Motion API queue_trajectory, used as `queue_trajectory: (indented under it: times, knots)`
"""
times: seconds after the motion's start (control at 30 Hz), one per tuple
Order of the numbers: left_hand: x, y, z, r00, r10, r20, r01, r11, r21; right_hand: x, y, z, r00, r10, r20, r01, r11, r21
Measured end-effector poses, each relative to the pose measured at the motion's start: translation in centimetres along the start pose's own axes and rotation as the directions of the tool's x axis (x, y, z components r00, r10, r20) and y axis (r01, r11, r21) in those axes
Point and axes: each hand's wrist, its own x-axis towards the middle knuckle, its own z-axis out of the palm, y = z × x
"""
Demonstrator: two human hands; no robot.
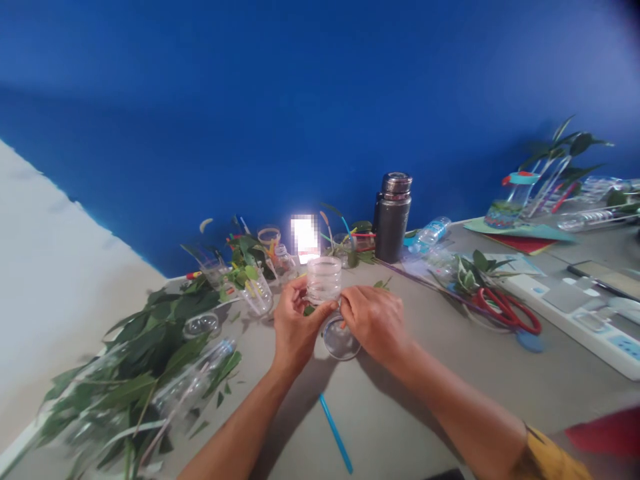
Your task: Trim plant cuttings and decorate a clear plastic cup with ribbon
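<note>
A clear, ridged plastic cup [324,280], looking like a cut piece of bottle, is in my left hand [296,320], its fingers wrapped around the lower part. My right hand [373,319] is closed with its fingertips at the cup's lower right edge; whatever they pinch is hidden. A round clear plastic piece [342,339] lies on the table just below, partly behind my right hand. A bit of green leaf shows by my left fingers. Nearer me lies a blue straw [336,433].
Leafy branches [145,360] and plastic bottles crowd the left. Clear cups with straws and leaves [257,293], a bright light [305,237] and a dark thermos [393,217] stand along the blue wall. At right are red-handled scissors [507,310] and a white power strip [575,327].
</note>
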Motion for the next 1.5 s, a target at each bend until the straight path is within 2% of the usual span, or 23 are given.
queue_trajectory:
  times: [0.1, 0.2, 0.33, 0.43, 0.53, 0.7, 0.8, 0.9, 1.03, 1.33, 1.43, 1.5]
  knots:
    - [-0.1, 0.1, 0.1, 1.000, -0.019, 0.013, 0.019, 1.000, -0.025, 0.2, 0.0, 0.1, 0.999, 0.013, -0.052, -0.013, 1.000, -0.002]
    - [0.0, 0.4, 0.3, 0.992, -0.101, 0.077, 0.110, 0.986, -0.123, 0.3, 0.0, 0.2, 0.996, 0.067, -0.061, -0.064, 0.997, 0.053]
    - [0.4, 0.3, 0.1, 0.971, -0.184, 0.156, 0.218, 0.946, -0.239, 0.6, 0.3, 0.0, 0.961, 0.271, 0.056, -0.276, 0.930, 0.244]
    - [0.6, 0.0, -0.2, 0.947, -0.231, 0.225, 0.294, 0.904, -0.311, 0.8, 0.6, -0.2, 0.891, 0.397, 0.221, -0.454, 0.776, 0.437]
    - [0.8, -0.2, -0.5, 0.919, -0.242, 0.312, 0.347, 0.871, -0.347, 1.2, 0.7, -0.4, 0.819, 0.445, 0.361, -0.570, 0.566, 0.596]
    - [0.9, 0.3, -0.7, 0.870, -0.212, 0.445, 0.399, 0.833, -0.384, 1.8, 0.9, -1.1, 0.719, 0.434, 0.543, -0.672, 0.237, 0.701]
    - [0.9, 0.7, -0.9, 0.840, -0.197, 0.505, 0.418, 0.829, -0.372, 2.1, 1.1, -1.4, 0.683, 0.399, 0.612, -0.690, 0.079, 0.719]
    - [1.0, 0.7, -1.1, 0.819, -0.184, 0.544, 0.433, 0.820, -0.374, 2.3, 1.2, -1.5, 0.674, 0.365, 0.642, -0.682, -0.027, 0.731]
    - [1.2, 0.4, -1.4, 0.809, -0.173, 0.562, 0.442, 0.809, -0.388, 2.2, 1.3, -1.4, 0.678, 0.325, 0.659, -0.670, -0.097, 0.736]
    - [1.2, 0.2, -1.7, 0.810, -0.166, 0.563, 0.463, 0.770, -0.439, 1.6, 2.0, -0.4, 0.694, 0.306, 0.652, -0.629, -0.183, 0.756]
    - [1.2, 0.3, -1.8, 0.795, -0.169, 0.582, 0.486, 0.752, -0.445, 1.4, 2.2, -0.2, 0.708, 0.285, 0.646, -0.618, -0.190, 0.763]
    - [1.2, 0.3, -1.9, 0.805, -0.177, 0.567, 0.483, 0.751, -0.450, 1.3, 2.3, -0.2, 0.722, 0.259, 0.642, -0.612, -0.196, 0.766]
